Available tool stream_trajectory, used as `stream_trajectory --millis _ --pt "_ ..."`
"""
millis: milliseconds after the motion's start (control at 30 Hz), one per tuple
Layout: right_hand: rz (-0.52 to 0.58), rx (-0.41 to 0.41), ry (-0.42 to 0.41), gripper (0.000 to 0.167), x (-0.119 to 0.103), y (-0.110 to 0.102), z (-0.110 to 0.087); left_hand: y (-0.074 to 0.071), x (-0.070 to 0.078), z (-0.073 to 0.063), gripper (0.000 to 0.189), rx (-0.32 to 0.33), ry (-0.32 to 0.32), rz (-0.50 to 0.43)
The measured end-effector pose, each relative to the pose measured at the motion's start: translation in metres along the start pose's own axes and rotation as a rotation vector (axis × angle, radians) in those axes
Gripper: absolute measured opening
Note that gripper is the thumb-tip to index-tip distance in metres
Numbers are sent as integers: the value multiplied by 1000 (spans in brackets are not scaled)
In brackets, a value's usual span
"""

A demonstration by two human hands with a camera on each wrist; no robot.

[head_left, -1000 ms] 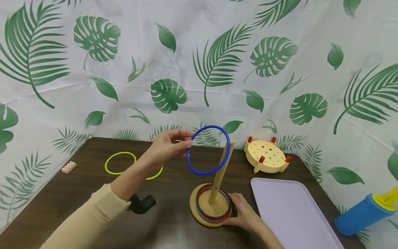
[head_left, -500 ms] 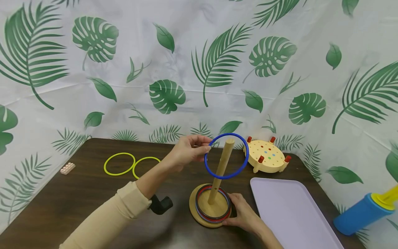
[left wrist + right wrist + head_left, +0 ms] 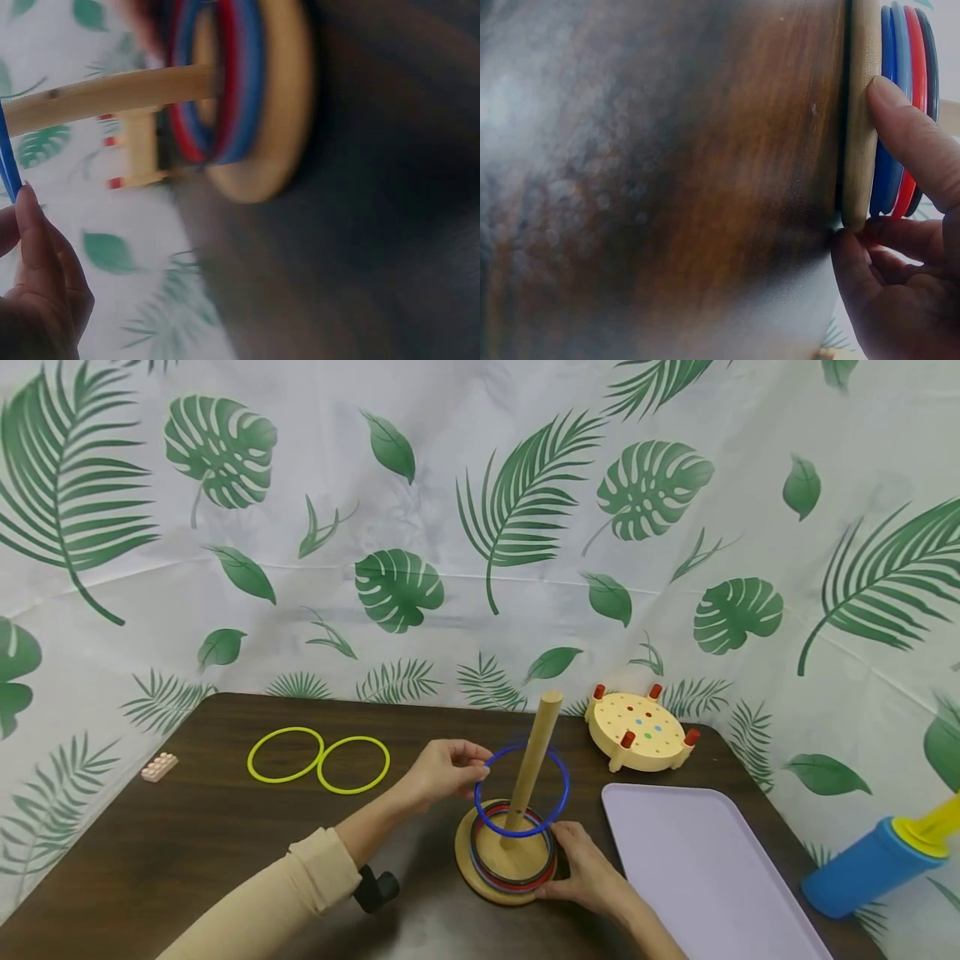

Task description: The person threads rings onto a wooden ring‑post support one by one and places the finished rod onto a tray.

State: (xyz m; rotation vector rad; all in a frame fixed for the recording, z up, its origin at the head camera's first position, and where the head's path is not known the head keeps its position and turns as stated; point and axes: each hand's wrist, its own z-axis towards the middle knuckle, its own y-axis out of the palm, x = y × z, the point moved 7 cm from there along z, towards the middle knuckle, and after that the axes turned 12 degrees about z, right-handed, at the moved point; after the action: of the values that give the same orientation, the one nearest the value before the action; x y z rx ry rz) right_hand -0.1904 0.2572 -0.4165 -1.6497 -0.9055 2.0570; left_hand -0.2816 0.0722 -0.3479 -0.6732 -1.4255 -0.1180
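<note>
My left hand (image 3: 447, 770) pinches the left edge of a blue ring (image 3: 567, 791) between thumb and fingers. The ring circles the wooden post (image 3: 542, 727) of a ring stand, above its round base (image 3: 463, 860). In the left wrist view, the held blue ring (image 3: 7, 161) is partly cut off at the image edge. Several stacked rings lie around the post's foot; the right wrist view shows blue, grey-blue, red (image 3: 919, 60) and black ones. My right hand (image 3: 592, 872) grips the base's right edge, its thumb (image 3: 892, 97) beside the stacked rings.
Two yellow rings (image 3: 250, 760) lie at the back left, with a pink block (image 3: 159, 767) farther left. On the right are a lilac tray (image 3: 675, 852), an upturned cream pegged stool (image 3: 637, 743) with red feet, and a blue-and-yellow pump (image 3: 862, 868). A leaf-print cloth hangs behind.
My left hand moved the blue ring rightward over the top of the post, then down around it. The right hand has kept its grip on the base.
</note>
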Motion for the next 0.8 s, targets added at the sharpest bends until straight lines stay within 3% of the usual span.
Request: stream_trajectory --millis 133,267,500,800 --pt "15 2 -1 76 0 0 0 10 -22 -2 21 -8 -47 30" --pt "19 5 -7 83 0 -1 0 18 -34 -4 19 -4 -79 64" --pt "16 6 -33 76 -2 0 -1 25 -45 -4 16 14 -106 114" --pt "23 2 -10 76 -1 -1 0 29 -49 -3 14 16 -111 158"
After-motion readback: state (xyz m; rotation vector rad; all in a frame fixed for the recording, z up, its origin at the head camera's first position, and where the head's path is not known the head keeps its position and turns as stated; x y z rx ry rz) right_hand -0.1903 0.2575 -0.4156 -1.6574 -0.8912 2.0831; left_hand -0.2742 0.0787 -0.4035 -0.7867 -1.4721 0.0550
